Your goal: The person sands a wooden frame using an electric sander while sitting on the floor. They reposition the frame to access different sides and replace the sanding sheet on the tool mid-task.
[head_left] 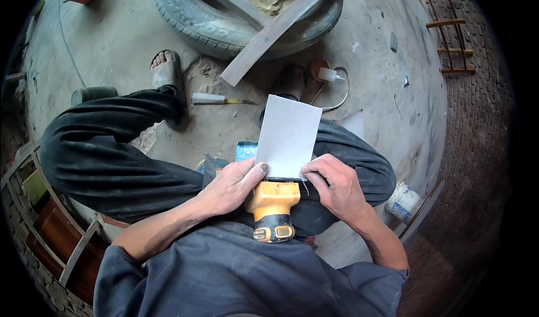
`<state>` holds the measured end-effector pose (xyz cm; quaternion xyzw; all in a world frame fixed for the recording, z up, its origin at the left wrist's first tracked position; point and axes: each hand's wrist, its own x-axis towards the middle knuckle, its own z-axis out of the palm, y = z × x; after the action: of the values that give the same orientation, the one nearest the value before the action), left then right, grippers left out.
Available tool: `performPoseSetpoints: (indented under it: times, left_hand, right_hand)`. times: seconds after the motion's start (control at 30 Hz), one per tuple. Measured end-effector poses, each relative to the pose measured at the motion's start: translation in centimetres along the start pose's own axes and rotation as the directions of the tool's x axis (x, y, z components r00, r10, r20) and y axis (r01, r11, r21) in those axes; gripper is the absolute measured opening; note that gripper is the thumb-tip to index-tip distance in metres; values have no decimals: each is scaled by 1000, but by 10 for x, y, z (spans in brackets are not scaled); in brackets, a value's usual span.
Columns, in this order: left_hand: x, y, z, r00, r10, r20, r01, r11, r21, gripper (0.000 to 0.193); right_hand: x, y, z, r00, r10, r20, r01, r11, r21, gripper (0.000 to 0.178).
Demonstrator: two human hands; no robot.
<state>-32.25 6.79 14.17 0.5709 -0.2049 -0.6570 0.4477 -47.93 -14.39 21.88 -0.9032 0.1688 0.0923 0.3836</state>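
A pale rectangular sheet of sandpaper [289,137] stands up from the base of a yellow-and-black palm sander [273,199] in my lap. My left hand [233,183] grips the sheet's lower left corner, thumb lying on its face and fingers hidden beside the sander. At the opposite lower corner my right hand [337,185] is closed in a pinch, its fingertips against the sheet's edge. A thin wire-like piece shows just below them; whether the fingers hold it or the paper is hard to make out. A blue item [246,149] lies partly hidden behind the sheet.
Ahead lies a big tire [196,28] with wooden boards [281,28] across it. A brush-like tool [216,99], a small white bottle [330,75] and a cable [343,95] are on the floor. A white bucket [403,201] stands at right, wooden furniture [56,227] at left.
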Motion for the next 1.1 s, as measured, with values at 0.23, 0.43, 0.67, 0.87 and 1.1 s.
performPoseSetpoints:
  times: [0.23, 0.43, 0.67, 0.87, 1.1]
  left_hand:
    - [-1, -5, 2, 999, 36, -12, -37, 999, -33, 49]
    - [1, -10, 3, 999, 53, -7, -53, 997, -58, 51]
    - [1, -11, 2, 999, 38, -11, -39, 998, -58, 51]
    - [0, -5, 1, 1000, 16, -4, -16, 999, -31, 51]
    - [1, -10, 5, 995, 68, -67, -71, 997, -43, 48]
  right_hand:
    - [3, -3, 4, 998, -55, -1, 55, 998, -27, 13]
    - [3, -1, 5, 997, -76, 0, 75, 994, -76, 14]
    - [4, -3, 9, 996, -79, -34, 76, 993, -85, 16]
    - [5, -4, 12, 993, -112, -46, 103, 981, -164, 17]
    - [4, -3, 13, 995, -100, 1, 100, 989, -106, 17]
